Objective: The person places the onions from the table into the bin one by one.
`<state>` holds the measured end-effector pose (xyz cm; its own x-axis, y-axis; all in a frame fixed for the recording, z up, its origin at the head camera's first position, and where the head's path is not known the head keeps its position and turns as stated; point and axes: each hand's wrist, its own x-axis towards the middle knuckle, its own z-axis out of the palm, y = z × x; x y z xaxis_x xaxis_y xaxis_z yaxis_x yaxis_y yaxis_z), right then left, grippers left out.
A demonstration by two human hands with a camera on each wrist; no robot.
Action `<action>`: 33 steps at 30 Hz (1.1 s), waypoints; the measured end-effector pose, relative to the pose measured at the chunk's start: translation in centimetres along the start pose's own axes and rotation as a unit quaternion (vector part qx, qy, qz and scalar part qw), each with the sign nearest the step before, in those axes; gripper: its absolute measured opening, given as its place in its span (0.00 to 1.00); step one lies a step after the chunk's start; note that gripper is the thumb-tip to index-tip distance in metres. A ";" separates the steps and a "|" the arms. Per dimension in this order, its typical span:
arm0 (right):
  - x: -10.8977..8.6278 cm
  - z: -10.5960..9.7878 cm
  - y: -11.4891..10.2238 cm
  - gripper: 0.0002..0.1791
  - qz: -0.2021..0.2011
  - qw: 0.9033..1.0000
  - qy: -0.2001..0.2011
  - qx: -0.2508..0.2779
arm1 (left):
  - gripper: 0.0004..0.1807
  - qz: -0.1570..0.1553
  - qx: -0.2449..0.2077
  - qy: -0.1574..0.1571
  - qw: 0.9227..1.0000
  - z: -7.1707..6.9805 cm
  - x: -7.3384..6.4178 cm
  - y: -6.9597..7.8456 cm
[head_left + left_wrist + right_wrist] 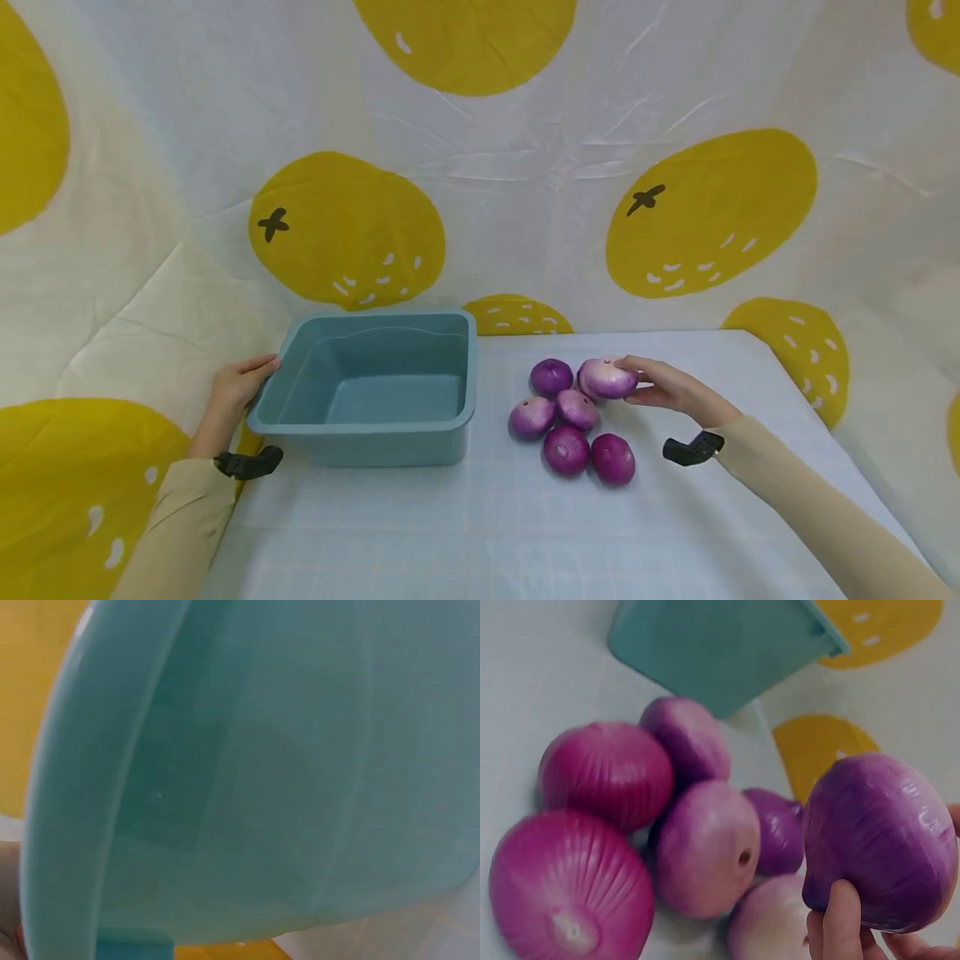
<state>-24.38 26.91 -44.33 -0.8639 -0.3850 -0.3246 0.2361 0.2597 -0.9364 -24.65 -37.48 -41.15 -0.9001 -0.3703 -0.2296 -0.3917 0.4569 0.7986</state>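
My right hand (667, 387) holds a purple onion (611, 380) between thumb and fingers, raised over the right side of the group. In the right wrist view, fingertips (843, 919) press against the skin of this onion (885, 840). Partly behind it another pale onion (772, 922) sits on the table. On the left, my left hand (242, 385) grips the left rim of a blue-green plastic basin (360, 430). The left wrist view is filled by the basin wall (262, 787), with only a sliver of the hand (9, 900) showing; most fingers are hidden.
Several more purple onions (567, 451) lie clustered right of the basin, touching or close together. The table (480, 533) has a pale checked cloth. A white curtain (510, 225) printed with yellow fruit hangs behind and at the sides.
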 end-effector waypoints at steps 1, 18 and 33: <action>0.4 0.3 -0.6 0.24 0.016 1.000 0.002 0.015 | 0.35 -0.002 -0.004 0.002 1.000 0.0 0.0 0.0; 3.8 6.2 -7.8 0.25 0.026 0.999 -0.023 -0.008 | 0.30 0.012 -0.001 0.025 1.000 0.4 -0.1 -0.1; 6.6 11.5 -13.3 0.24 -0.049 0.997 -0.063 -0.012 | 0.32 0.000 -0.027 0.028 0.999 0.4 0.1 -0.2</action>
<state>-28.10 10.72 -35.54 -0.8197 -0.5164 -0.2478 0.1420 0.2359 -0.9614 -24.72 -37.30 -41.53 -0.8870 -0.4166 -0.1992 -0.3799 0.4131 0.8276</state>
